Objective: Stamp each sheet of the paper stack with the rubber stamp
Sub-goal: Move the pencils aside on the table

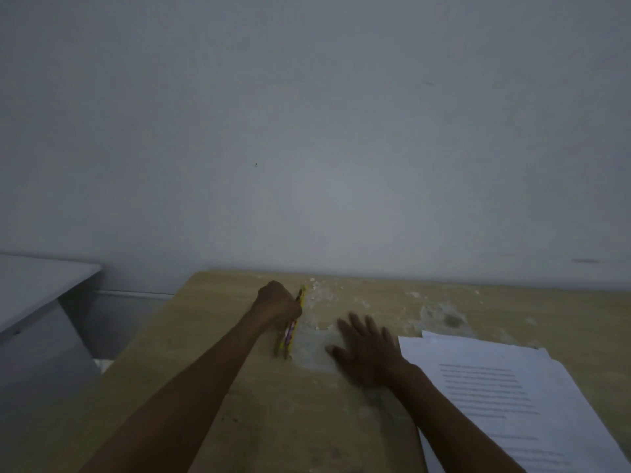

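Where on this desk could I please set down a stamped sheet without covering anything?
The near wooden strip between the two forearms looks bare, as does the desk's left edge beside the left hand. The right side is crowded by the paper stack, and crumbs litter the far edge.

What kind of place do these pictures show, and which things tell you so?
Probably a plain, dim room used for desk work, such as a small office or study. A worn tan wooden table stands against a bare grey-white wall, and a loose stack of printed white paper sheets lies on it.
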